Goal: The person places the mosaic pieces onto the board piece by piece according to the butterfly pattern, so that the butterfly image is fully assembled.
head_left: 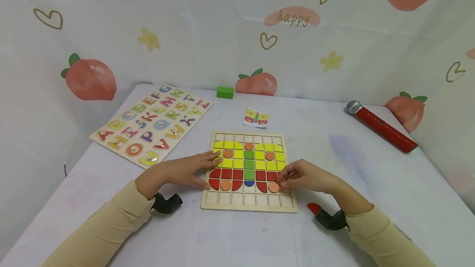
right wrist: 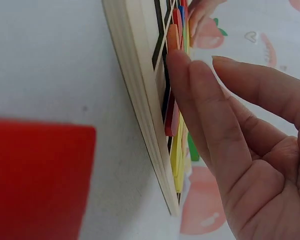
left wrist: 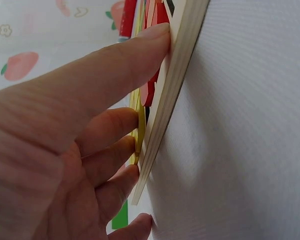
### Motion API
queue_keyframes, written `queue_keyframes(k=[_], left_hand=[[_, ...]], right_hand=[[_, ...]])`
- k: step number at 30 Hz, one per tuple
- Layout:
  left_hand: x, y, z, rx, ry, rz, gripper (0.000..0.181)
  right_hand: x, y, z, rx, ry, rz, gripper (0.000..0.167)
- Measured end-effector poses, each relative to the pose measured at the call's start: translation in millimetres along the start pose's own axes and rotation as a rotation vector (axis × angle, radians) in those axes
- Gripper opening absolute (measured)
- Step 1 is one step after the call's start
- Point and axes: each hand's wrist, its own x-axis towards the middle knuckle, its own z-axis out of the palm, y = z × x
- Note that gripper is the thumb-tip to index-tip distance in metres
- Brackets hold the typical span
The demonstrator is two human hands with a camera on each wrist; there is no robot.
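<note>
A wooden grid board (head_left: 237,207) lies on the table with flat colored pieces forming a butterfly shape: yellow wings, red lower wings, a green middle and orange discs. My left hand (head_left: 187,170) rests at the board's left side, fingertips by the yellow pieces and thumb (left wrist: 155,37) on the edge near the red ones. At the lower right, my right hand (head_left: 306,175) touches an orange disc (head_left: 273,187) with a fingertip; its thumb (right wrist: 255,80) stays apart from the disc. A red quarter-round piece (head_left: 313,208) lies on the table below this hand.
An alphabet puzzle board (head_left: 152,122) lies to the left. Behind the grid board are a small butterfly picture card (head_left: 256,117) and a green block (head_left: 225,92). A red microphone (head_left: 384,127) lies at the far right, near a patterned cloth backdrop.
</note>
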Motion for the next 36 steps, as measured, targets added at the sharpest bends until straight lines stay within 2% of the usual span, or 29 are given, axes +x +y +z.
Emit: queue_keyframes(k=[7, 12, 18, 21, 24, 28, 36], left_hand=[[0.1, 0.7, -0.5, -0.005, 0.000, 0.000, 0.075], [0.5, 0.3, -0.6, -0.003, -0.002, -0.003, 0.075], [0.7, 0.5, -0.9, -0.011, -0.006, -0.015, 0.075], [0.0, 1.3, -1.3, -0.012, -0.005, -0.014, 0.075], [-0.3, 1.9, -1.9, -0.009, -0.004, -0.008, 0.075], [0.5, 0.9, -1.4, -0.011, -0.003, -0.003, 0.075], [1.8, -1.6, 0.7, -0.007, -0.004, -0.003, 0.076]], right_hand=[[-9.9, 0.9, -0.8, -0.005, 0.006, -0.015, 0.024], [-26.2, 12.1, -6.3, 0.051, 0.013, -0.045, 0.030], [-46.7, 31.7, -12.6, 0.066, 0.046, 0.000, 0.032], [-53.3, 41.9, -12.7, 0.075, 0.033, 0.010, 0.031], [-57.0, 49.9, -12.8, 0.094, -0.004, -0.018, 0.033], [-58.9, 55.4, -12.5, 0.062, -0.042, -0.069, 0.035], [-59.8, 58.8, -8.9, -0.032, -0.050, -0.199, 0.022]])
